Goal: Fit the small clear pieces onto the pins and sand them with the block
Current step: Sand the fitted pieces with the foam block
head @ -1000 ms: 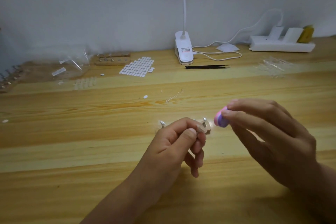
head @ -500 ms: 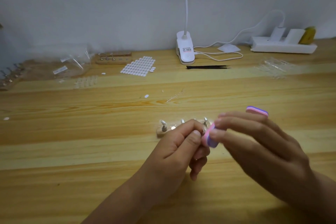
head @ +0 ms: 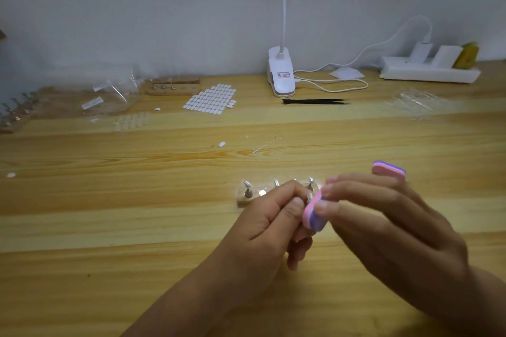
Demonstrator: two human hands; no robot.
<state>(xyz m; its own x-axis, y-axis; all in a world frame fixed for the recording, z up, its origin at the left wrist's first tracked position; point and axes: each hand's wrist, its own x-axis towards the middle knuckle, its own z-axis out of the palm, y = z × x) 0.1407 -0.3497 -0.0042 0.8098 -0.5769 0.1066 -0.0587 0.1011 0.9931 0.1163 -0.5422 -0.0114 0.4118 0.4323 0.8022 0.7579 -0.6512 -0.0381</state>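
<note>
A small wooden pin holder [head: 243, 199] lies on the table with several metal pins [head: 247, 188] standing in it. My left hand [head: 262, 227] is just in front of it, thumb and forefinger pinching a small clear piece [head: 309, 196] that is mostly hidden by the fingers. My right hand [head: 383, 227] grips a long pink and purple sanding block [head: 313, 215]. The block's lower end touches the left fingertips and its upper end sticks out behind the right fingers.
At the back lie a white sticker sheet [head: 210, 97], a second wooden pin holder [head: 172, 86], clear bags [head: 109, 96], a clip lamp [head: 282, 76], black tweezers [head: 315, 101] and a power strip [head: 430, 71]. Clear pieces [head: 416, 102] are scattered at the right. A clear sprue [head: 265, 145] lies mid-table.
My right hand has swung the sanding block down and left until it meets the left fingertips. The pin holder, near the left fingers a second ago, now lies on the table.
</note>
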